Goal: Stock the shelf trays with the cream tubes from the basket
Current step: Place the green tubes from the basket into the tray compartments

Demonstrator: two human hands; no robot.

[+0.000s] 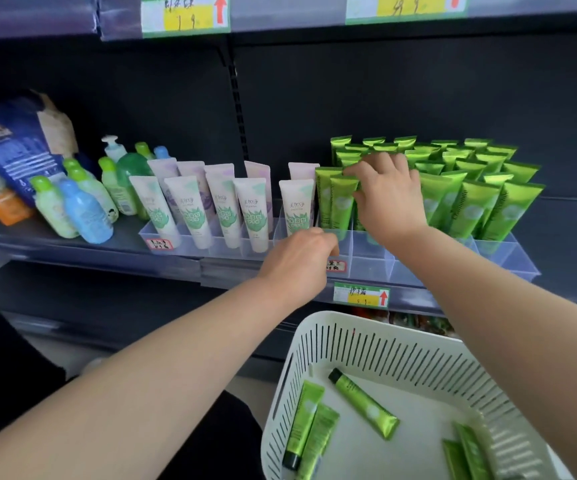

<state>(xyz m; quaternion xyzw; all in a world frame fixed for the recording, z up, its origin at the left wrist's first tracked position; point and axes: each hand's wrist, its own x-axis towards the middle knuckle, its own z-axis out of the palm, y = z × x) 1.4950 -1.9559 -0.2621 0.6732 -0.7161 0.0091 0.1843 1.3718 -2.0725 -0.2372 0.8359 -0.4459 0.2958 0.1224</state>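
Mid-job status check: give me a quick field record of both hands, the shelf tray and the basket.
left hand: at the front rim of the clear plastic shelf tray, fingertips hidden
right hand: fingers curled over standing shiny green cream tubes, seemingly gripping one
tray front row: compartments near the hands empty
white slotted plastic basket: at least five loose green tubes lying flat
neighbouring tray: pale white-and-green tubes, upright
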